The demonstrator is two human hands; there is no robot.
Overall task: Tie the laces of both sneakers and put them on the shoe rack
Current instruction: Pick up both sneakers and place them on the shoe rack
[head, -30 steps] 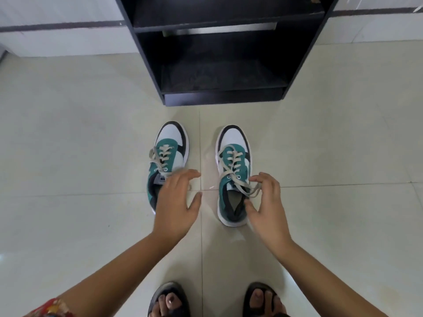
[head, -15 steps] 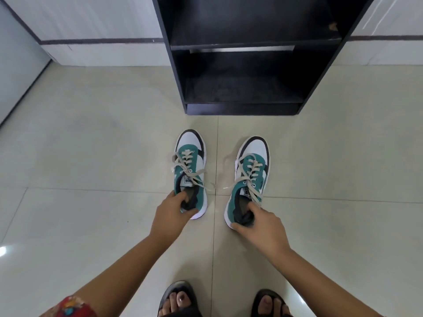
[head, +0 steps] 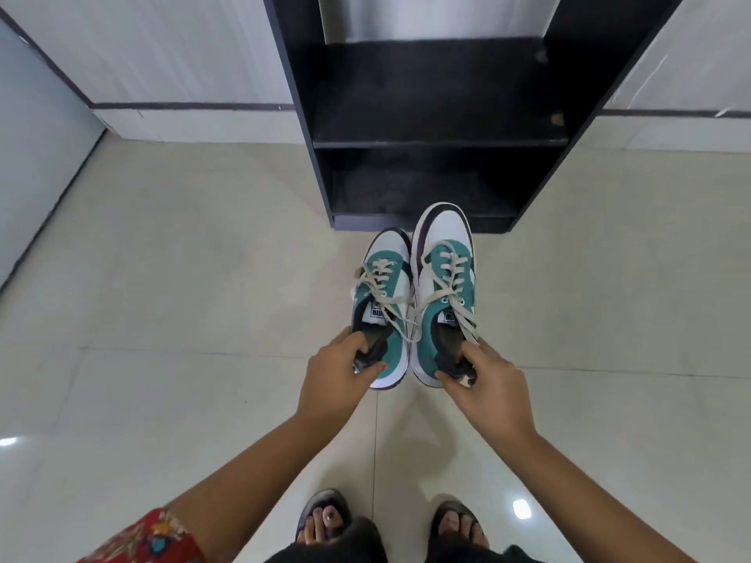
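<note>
Two teal, white and black sneakers with cream laces are held side by side above the floor, toes pointing at the rack. My left hand (head: 338, 373) grips the heel of the left sneaker (head: 384, 294). My right hand (head: 485, 379) grips the heel of the right sneaker (head: 445, 278), which sits a little higher and further forward. Laces are knotted, with ends hanging over the sides. The black shoe rack (head: 426, 132) stands just ahead, its two visible shelves bare.
Glossy cream tiles (head: 183, 319) cover the floor. A white wall with a dark stripe (head: 183, 105) runs behind the rack, and a pale panel (head: 36, 136) stands at the left. My feet in dark sandals (head: 325, 518) are at the bottom.
Both hands went from reaching over the sneakers to gripping their heels, then lifted both off the floor and brought them together toward the rack. The view tilted up.
</note>
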